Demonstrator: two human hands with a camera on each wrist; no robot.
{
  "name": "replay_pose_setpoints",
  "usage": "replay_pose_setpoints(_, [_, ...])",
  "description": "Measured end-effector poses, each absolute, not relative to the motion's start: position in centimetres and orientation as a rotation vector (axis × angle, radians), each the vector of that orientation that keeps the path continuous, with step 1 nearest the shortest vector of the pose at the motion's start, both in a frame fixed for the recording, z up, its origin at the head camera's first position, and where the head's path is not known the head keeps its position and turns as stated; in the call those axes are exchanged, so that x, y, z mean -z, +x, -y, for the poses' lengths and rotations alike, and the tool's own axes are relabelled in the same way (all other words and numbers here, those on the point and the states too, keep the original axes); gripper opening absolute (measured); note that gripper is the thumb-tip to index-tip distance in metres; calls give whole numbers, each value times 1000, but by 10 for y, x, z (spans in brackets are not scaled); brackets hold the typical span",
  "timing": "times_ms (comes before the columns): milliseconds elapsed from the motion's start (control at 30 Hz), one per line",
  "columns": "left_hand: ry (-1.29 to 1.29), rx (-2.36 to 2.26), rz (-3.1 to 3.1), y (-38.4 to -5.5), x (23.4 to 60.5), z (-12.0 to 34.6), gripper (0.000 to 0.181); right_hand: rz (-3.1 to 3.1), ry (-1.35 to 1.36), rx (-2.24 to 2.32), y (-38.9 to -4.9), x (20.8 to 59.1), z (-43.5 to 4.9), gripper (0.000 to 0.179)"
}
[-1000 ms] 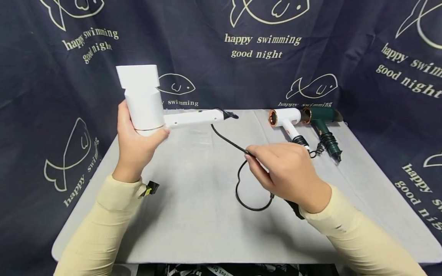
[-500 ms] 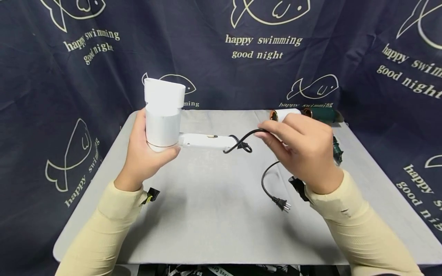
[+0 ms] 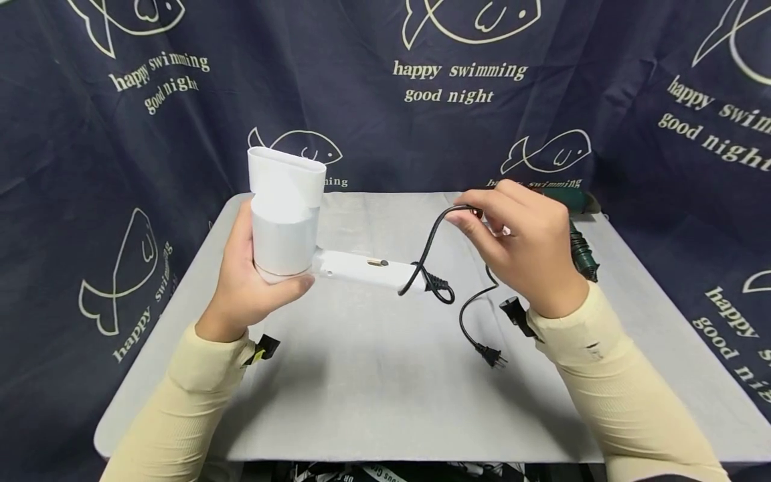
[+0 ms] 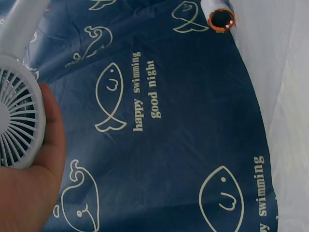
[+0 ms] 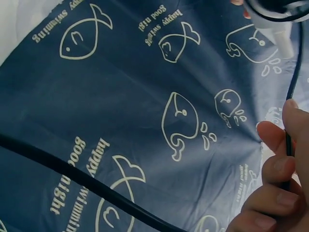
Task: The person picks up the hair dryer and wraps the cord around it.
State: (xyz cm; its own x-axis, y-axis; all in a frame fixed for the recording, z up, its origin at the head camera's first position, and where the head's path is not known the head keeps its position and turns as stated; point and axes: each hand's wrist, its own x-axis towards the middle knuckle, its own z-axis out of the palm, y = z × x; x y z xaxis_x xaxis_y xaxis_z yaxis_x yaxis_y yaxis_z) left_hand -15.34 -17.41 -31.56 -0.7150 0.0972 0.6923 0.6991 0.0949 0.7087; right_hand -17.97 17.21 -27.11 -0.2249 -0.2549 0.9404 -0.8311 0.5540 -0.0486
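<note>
My left hand (image 3: 241,288) grips a white hair dryer (image 3: 286,234) round its barrel, above the table. The flat nozzle (image 3: 286,171) points up, and the handle (image 3: 367,268) with its small gold switch reaches to the right. In the left wrist view the round vent grille (image 4: 21,116) faces the camera, fingers along its rim. My right hand (image 3: 521,248) pinches the black power cord (image 3: 429,248), also seen between thumb and fingers in the right wrist view. A bend of cord crosses the handle's end. Below the right hand hangs the two-pin plug (image 3: 490,356).
A dark green hair dryer (image 3: 572,199) lies at the table's back right, partly behind my right hand. Another white hair dryer (image 4: 222,19) with a copper rim shows in the left wrist view. A navy printed curtain (image 3: 385,134) borders the grey-white table (image 3: 361,395).
The held dryer has moved right and lower, its handle end now dipping. My right hand has risen to the right with the cord, which now crosses the handle; the plug has come into view.
</note>
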Motion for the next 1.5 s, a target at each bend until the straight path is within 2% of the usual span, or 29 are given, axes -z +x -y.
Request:
replay_pose_setpoints(367, [-950, 1813, 1668, -139, 304, 162, 94, 1967, 995, -677, -192, 289, -171, 13])
replay_pose_setpoints(700, [-993, 1872, 1503, -131, 295, 152, 89, 2092, 1100, -783, -191, 313, -158, 13])
replay_pose_setpoints(1000, [-905, 1859, 1417, -127, 287, 146, 86, 2177, 1099, -878, -179, 334, -147, 17])
replay_pose_setpoints(1133, [-856, 1826, 1405, -127, 285, 144, 82, 2171, 1082, -830, -173, 341, -143, 34])
replay_pose_setpoints(1367, [-733, 1761, 1430, -134, 290, 148, 85, 2187, 1132, -785, -164, 343, -135, 17])
replay_pose_setpoints(1500, [-681, 1753, 1446, -140, 297, 152, 86, 2187, 1167, -759, -157, 343, -131, 14])
